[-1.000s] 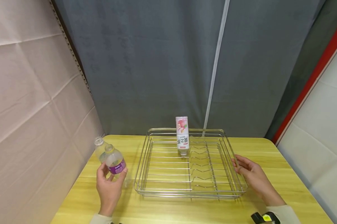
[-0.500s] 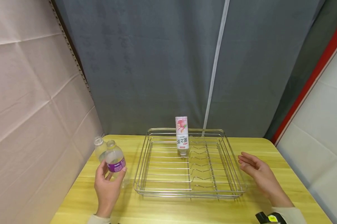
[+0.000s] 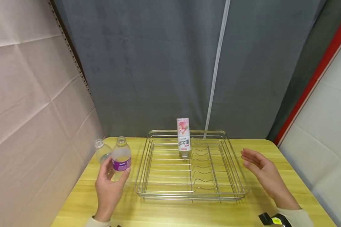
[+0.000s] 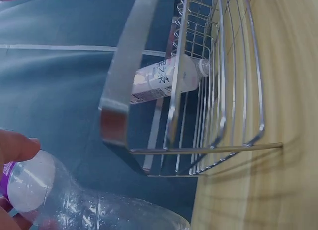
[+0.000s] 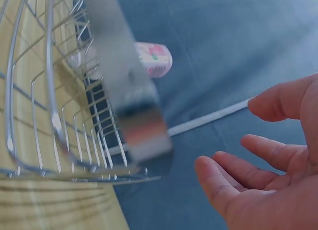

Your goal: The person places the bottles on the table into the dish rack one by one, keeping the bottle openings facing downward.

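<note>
My left hand (image 3: 109,189) grips a clear plastic bottle (image 3: 122,153) with a purple label, left of the metal wire rack (image 3: 191,199). The bottle is upright, its neck uncovered; whether its base touches the table cannot be told. In the left wrist view, the bottle's clear lower body (image 4: 114,210) reaches toward the rack. Behind the hand stands a second clear bottle (image 3: 100,148), partly hidden. A pink and white tea bottle (image 3: 183,135) stands upside down in the rack's far part. My right hand (image 3: 265,173) is beside the rack's right side, fingers loosely bent, holding nothing.
The rack takes up the middle of the yellow wooden table (image 3: 170,214). A dark grey curtain (image 3: 147,69) hangs behind. White cloth (image 3: 40,110) borders the left, and a pale panel with a red edge (image 3: 320,75) is at the right.
The purple-labelled bottle has shifted right, apart from the bottle behind it in the head view, and stands straighter. My right hand has left the rack's right side, moving outward.
</note>
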A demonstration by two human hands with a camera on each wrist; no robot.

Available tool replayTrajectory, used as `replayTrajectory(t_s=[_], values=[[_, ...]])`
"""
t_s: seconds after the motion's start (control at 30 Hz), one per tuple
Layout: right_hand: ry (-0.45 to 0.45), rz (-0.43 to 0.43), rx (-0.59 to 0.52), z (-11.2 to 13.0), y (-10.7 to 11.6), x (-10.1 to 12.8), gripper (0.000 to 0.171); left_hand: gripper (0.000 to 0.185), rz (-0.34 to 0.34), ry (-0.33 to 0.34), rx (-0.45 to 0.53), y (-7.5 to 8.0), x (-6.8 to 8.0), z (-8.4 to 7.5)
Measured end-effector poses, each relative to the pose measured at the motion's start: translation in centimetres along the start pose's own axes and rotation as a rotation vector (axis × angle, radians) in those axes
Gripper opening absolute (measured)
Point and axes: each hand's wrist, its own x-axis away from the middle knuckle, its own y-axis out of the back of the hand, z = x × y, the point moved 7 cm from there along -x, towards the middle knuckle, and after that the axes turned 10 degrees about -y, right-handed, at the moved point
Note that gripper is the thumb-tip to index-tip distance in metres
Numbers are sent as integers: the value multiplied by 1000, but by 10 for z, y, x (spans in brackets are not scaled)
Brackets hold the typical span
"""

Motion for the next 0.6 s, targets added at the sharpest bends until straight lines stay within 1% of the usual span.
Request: replayTrajectory(t_s=[0.17,0.3,0.43,0.6], values=[[62,-6,22,19,-7,2,51,77,45,-15,-34,-4,-7,-16],[96,4,25,32,-14,3,49,77,84,-24,-16,-9,-14,-28],[115,30,35,44,-22,4,49,74,134,-47,10,-18,-21,-39],[128,79,27,56,-33,7,49,75,207,-76,-11,-30,-27,-50]])
